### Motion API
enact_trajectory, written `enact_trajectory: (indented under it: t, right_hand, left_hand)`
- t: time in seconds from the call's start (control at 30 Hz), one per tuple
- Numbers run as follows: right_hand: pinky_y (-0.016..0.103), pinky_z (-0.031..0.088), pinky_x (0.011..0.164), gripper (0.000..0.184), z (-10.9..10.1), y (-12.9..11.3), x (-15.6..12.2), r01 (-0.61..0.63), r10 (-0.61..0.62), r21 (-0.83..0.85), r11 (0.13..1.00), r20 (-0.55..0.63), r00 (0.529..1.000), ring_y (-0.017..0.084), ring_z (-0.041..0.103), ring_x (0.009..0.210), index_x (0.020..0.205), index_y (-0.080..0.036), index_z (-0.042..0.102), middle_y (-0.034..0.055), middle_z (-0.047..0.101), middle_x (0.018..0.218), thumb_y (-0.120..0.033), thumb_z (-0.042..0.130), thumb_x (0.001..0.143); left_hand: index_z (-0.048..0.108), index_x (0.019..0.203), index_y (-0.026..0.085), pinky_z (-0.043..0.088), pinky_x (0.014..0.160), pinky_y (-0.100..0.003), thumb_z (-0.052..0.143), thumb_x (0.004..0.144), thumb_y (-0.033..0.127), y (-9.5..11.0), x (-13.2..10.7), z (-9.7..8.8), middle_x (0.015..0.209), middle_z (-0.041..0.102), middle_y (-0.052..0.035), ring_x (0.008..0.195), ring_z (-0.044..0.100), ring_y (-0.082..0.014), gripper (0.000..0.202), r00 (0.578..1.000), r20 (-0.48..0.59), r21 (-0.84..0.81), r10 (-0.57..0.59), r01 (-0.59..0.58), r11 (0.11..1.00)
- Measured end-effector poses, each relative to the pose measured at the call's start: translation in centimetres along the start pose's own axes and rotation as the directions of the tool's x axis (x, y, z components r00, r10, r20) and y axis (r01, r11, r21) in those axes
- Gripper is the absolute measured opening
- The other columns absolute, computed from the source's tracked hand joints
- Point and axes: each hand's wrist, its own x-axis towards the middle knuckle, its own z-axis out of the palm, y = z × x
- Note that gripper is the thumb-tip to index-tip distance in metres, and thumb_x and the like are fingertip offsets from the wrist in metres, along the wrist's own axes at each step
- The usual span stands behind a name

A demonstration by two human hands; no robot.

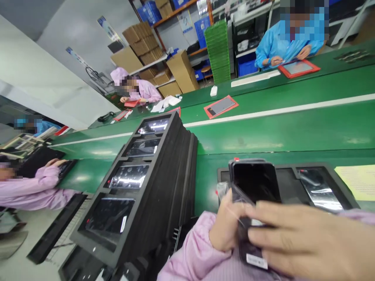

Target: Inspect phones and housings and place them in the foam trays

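Observation:
My left hand (pixel 227 226), in a pink sleeve, grips a black phone-like screen (pixel 256 183) wrapped in clear film, holding it upright near the frame's lower middle. My right hand (pixel 304 238) lies across the lower part of the same screen, its fingers stretched leftward and touching the film and a white label (pixel 257 260). Behind the screen sits a black foam tray (pixel 336 171) holding another glossy screen (pixel 320 193). To the left rises a tall stack of black foam trays (pixel 175 175); its top tray carries several screens (pixel 129 176).
A green conveyor belt (pixel 278 128) with a white stripe runs across. A red tray with a tablet (pixel 221 106) rides on it. Workers sit at far left (pixel 32 183), at the back (pixel 137 90) and top right (pixel 290 43). A yellow sheet (pixel 359 180) lies at right.

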Motion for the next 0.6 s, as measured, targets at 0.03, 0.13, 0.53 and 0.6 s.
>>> enact_trajectory:
  t: [0.03,0.13,0.53,0.6]
  right_hand:
    - [0.035,0.048,0.097,0.031,0.4,0.4,-0.4,-0.063,0.063,-0.006,0.998,-0.049,0.997,0.021,0.047,0.124,0.099,-0.021,0.068,0.0007,0.060,0.123,-0.016,0.038,0.090]
    - [0.043,0.050,0.090,0.024,1.8,1.6,-1.5,-0.281,0.271,-0.013,0.960,-0.228,0.935,0.027,0.048,0.121,0.089,-0.023,0.067,0.0080,0.061,0.120,-0.021,0.044,0.090]
    - [0.037,0.044,0.069,0.021,4.7,1.2,0.0,-0.652,0.550,-0.064,0.755,-0.480,0.683,0.020,0.056,0.078,0.071,-0.021,0.052,0.0060,0.057,0.082,-0.022,0.047,0.091]
    - [0.032,0.043,0.061,0.020,4.0,0.2,-0.1,-0.565,0.483,-0.045,0.824,-0.467,0.741,0.014,0.052,0.060,0.074,-0.021,0.054,0.0007,0.054,0.068,-0.021,0.047,0.093]
  left_hand:
    - [0.063,0.080,0.015,0.042,0.067,-0.027,0.069,0.058,0.023,0.0,0.2,0.1,0.070,0.061,-0.0003,0.069,0.054,-0.0158,0.024,1.000,-0.004,-0.016,0.001,-0.001,1.000]
    - [0.062,0.094,0.015,0.044,0.078,-0.032,0.069,0.068,0.036,-0.3,0.6,0.2,0.081,0.066,-0.0035,0.082,0.060,-0.0206,0.035,1.000,-0.015,-0.076,0.005,-0.006,0.997]
    - [0.063,0.089,0.014,0.043,0.071,-0.028,0.068,0.061,0.031,-1.2,0.5,-0.7,0.077,0.065,-0.0020,0.072,0.056,-0.0166,0.032,0.995,-0.087,-0.087,0.052,-0.060,0.994]
    - [0.062,0.082,0.014,0.041,0.064,-0.026,0.070,0.060,0.033,-1.7,0.4,-1.2,0.068,0.060,-0.0004,0.064,0.051,-0.0142,0.030,0.990,-0.116,-0.040,0.079,-0.084,0.996]
